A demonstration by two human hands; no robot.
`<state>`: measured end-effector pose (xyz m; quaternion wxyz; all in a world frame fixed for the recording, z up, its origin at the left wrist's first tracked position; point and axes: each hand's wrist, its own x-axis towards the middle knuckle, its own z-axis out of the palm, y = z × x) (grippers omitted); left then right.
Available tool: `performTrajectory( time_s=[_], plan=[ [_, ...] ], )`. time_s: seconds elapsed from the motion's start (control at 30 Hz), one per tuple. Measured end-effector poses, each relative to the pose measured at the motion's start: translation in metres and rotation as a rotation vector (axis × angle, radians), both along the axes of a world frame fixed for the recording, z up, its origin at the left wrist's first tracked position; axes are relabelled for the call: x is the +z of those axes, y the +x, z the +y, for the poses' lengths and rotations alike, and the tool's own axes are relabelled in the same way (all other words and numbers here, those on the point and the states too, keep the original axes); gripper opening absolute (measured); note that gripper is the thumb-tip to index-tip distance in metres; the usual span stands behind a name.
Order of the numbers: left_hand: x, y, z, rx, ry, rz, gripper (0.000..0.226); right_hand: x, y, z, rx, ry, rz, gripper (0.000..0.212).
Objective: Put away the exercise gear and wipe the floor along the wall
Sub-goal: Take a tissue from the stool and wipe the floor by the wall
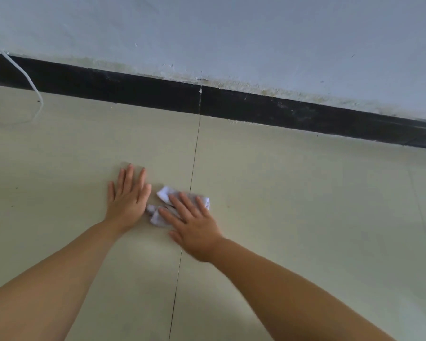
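A crumpled white cloth (166, 193) lies on the beige tiled floor (293, 205), a little way out from the wall. My right hand (192, 223) presses flat on the cloth with its fingers straight and spread. My left hand (128, 195) rests flat on the bare tile just left of the cloth, fingers straight. Both forearms reach in from the bottom of the view. No exercise gear is in view.
A black baseboard (133, 91) runs along the foot of the pale wall (231, 33), slanting down to the right. A thin white cable (32, 86) hangs at the far left and loops onto the floor. A tile joint (194, 153) runs from the wall toward me.
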<state>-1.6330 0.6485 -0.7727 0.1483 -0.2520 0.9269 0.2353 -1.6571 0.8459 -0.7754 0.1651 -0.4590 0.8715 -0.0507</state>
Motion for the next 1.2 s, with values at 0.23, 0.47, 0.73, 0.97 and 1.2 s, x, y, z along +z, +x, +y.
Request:
performTrajectory(
  time_s=[0.23, 0.47, 0.73, 0.97, 1.2],
  plan=[
    [-0.001, 0.002, 0.001, -0.074, -0.069, -0.086, 0.058, 0.015, -0.099, 0.209, -1.021, 0.021, 0.061, 0.053],
    [0.0, 0.001, 0.001, -0.074, -0.091, -0.091, 0.059, 0.006, -0.065, 0.114, -1.253, 0.047, 0.0, 0.056],
    [-0.001, -0.002, -0.004, -0.024, -0.038, -0.078, 0.057, 0.006, 0.07, -0.025, -0.232, 0.006, 0.039, 0.055],
    [0.001, -0.002, -0.002, -0.059, -0.042, -0.069, 0.058, -0.001, -0.028, 0.176, -0.615, -0.009, 0.154, 0.046],
    [0.003, 0.0, 0.001, -0.065, -0.078, -0.08, 0.061, 0.017, -0.022, 0.209, -1.36, 0.163, -0.056, 0.059]
  ],
)
